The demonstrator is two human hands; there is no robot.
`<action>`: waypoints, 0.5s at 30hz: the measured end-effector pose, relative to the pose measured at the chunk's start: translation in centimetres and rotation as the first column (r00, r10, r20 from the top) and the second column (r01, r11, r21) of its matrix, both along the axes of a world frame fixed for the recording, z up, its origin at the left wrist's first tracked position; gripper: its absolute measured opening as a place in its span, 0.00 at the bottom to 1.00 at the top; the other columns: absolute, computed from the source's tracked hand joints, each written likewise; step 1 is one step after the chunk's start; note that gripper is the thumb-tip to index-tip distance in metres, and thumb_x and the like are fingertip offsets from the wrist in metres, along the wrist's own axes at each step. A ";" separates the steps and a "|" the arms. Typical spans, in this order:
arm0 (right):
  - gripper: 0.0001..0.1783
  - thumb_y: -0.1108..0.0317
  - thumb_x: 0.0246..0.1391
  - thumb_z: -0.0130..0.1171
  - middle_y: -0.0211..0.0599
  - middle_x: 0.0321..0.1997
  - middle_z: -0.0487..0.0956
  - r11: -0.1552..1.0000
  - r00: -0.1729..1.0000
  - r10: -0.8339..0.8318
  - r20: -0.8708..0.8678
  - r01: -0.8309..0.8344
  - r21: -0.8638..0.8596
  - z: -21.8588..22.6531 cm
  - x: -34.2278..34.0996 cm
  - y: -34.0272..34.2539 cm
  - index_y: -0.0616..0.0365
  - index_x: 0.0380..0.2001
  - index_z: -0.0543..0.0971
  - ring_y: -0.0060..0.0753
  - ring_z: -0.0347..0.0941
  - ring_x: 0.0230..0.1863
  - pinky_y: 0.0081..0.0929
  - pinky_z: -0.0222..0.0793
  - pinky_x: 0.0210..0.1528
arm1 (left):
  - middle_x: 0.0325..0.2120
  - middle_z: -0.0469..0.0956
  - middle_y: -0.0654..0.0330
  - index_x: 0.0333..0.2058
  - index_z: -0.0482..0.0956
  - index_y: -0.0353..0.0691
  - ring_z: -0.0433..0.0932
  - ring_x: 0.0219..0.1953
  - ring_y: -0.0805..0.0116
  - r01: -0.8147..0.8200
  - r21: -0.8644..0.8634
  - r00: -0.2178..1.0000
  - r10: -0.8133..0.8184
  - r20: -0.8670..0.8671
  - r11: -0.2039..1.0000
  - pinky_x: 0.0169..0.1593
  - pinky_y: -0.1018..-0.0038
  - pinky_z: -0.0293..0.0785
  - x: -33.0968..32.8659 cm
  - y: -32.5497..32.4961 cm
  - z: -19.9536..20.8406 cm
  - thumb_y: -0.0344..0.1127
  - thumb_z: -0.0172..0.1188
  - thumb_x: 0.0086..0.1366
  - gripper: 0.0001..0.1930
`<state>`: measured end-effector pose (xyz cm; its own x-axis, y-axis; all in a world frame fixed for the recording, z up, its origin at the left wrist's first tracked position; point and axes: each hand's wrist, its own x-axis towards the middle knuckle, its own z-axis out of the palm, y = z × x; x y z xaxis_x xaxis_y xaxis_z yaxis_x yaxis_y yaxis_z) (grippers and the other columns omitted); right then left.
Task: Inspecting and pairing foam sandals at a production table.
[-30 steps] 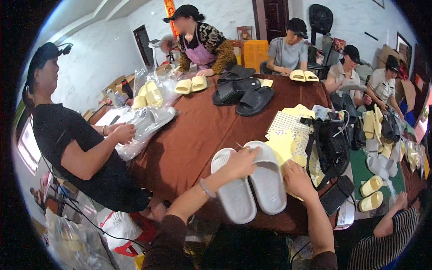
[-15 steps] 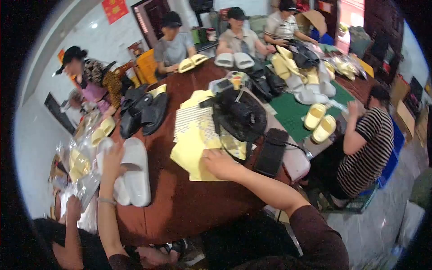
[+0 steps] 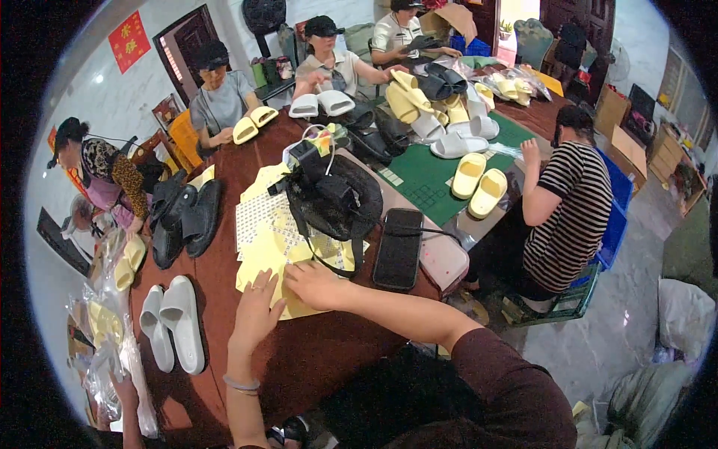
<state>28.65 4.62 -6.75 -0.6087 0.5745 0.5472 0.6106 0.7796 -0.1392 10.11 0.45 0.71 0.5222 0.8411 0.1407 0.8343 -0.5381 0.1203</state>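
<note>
Yellow paper sheets [image 3: 258,258], some bearing rows of small printed labels, lie loosely stacked in front of me. My left hand [image 3: 258,310] is open at their near left edge, fingers stretched out over the paper. Right beside it, my right hand [image 3: 318,286] lies on the near part of the sheets with its fingers spread; I see nothing held in it. A pair of light grey slides [image 3: 183,325] sits on the brown-covered table to the left of my left hand. A black mesh bag [image 3: 336,198] rests on the far part of the sheets.
A black phone [image 3: 398,251] lies right of the bag. Black slides [image 3: 200,217], yellow slides [image 3: 479,187] and a footwear pile [image 3: 449,105] stand around the table [image 3: 299,367]. Several people sit around it; a hand [image 3: 126,393] shows at lower left beside plastic bags.
My left hand has left the grey slides and come right to the yellow sheets. My right hand stays on the sheets. The view has shifted, and the grey slides now stand alone.
</note>
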 end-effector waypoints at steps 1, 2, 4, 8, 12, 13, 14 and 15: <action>0.17 0.66 0.46 0.54 0.42 0.49 0.71 1.000 1.000 -0.004 0.005 0.004 -0.005 0.3 0.1 -0.2 0.61 0.41 0.76 0.43 0.67 0.51 0.36 0.65 0.51 | 0.56 0.65 0.44 0.56 0.66 0.31 0.62 0.60 0.46 0.004 -0.005 1.000 -0.004 0.005 1.000 0.63 0.55 0.56 0.5 0.0 -0.3 0.36 0.57 0.60 0.26; 0.19 0.66 0.48 0.53 0.45 0.52 0.69 0.996 0.999 0.012 0.050 -0.008 -0.085 0.7 0.2 -0.3 0.63 0.44 0.75 0.45 0.66 0.54 0.38 0.63 0.54 | 0.57 0.64 0.43 0.57 0.65 0.30 0.62 0.60 0.46 -0.029 -0.060 0.999 0.031 0.019 0.998 0.64 0.57 0.56 0.9 0.0 -0.6 0.35 0.57 0.60 0.28; 0.21 0.67 0.49 0.52 0.48 0.56 0.68 0.980 0.994 0.024 0.103 -0.003 -0.199 1.1 0.0 -0.2 0.65 0.47 0.73 0.48 0.64 0.58 0.40 0.61 0.57 | 0.58 0.62 0.40 0.58 0.61 0.26 0.62 0.60 0.45 -0.043 -0.106 0.998 0.046 0.030 0.993 0.63 0.61 0.58 1.1 0.0 -1.5 0.33 0.57 0.59 0.30; 0.16 0.67 0.49 0.52 0.44 0.48 0.73 0.999 1.000 0.014 0.015 -0.013 -0.039 1.0 0.4 0.2 0.60 0.42 0.77 0.44 0.69 0.50 0.38 0.65 0.52 | 0.58 0.61 0.38 0.58 0.60 0.24 0.64 0.59 0.45 -0.107 -0.086 0.992 0.112 0.053 0.990 0.61 0.62 0.62 2.2 -0.8 -2.5 0.33 0.56 0.61 0.30; 0.13 0.66 0.53 0.55 0.44 0.52 0.72 0.996 0.966 0.020 -0.258 -0.041 -0.074 6.0 1.6 -0.7 0.56 0.41 0.77 0.48 0.68 0.54 0.40 0.63 0.56 | 0.57 0.62 0.40 0.57 0.61 0.23 0.65 0.57 0.47 -0.121 0.028 0.992 0.120 0.023 0.992 0.60 0.62 0.64 2.0 -0.9 -4.5 0.36 0.53 0.64 0.27; 0.13 0.66 0.53 0.56 0.41 0.52 0.73 0.999 0.951 0.003 -0.308 -0.019 -0.048 8.1 2.3 -1.6 0.56 0.42 0.77 0.46 0.69 0.53 0.38 0.65 0.55 | 0.57 0.62 0.41 0.56 0.61 0.23 0.65 0.58 0.48 -0.046 0.193 0.995 0.061 -0.075 0.980 0.60 0.61 0.63 1.6 -0.6 -5.3 0.37 0.53 0.65 0.27; 0.13 0.67 0.53 0.57 0.39 0.53 0.74 0.999 0.934 -0.026 -0.355 0.017 -0.029 9.7 3.7 -2.6 0.55 0.43 0.77 0.44 0.70 0.52 0.37 0.66 0.54 | 0.57 0.62 0.41 0.56 0.61 0.23 0.65 0.58 0.48 -0.043 0.192 0.996 0.056 -0.063 0.980 0.60 0.61 0.63 2.2 -0.1 -5.5 0.37 0.53 0.65 0.27; 0.13 0.68 0.53 0.58 0.39 0.51 0.75 1.000 0.902 0.007 -0.432 -0.011 -0.008 12.0 5.1 -3.8 0.56 0.42 0.78 0.44 0.72 0.51 0.37 0.67 0.53 | 0.57 0.62 0.41 0.56 0.62 0.23 0.65 0.58 0.48 -0.048 0.172 0.993 0.066 -0.096 0.984 0.61 0.61 0.62 2.4 -0.2 -5.0 0.39 0.52 0.65 0.27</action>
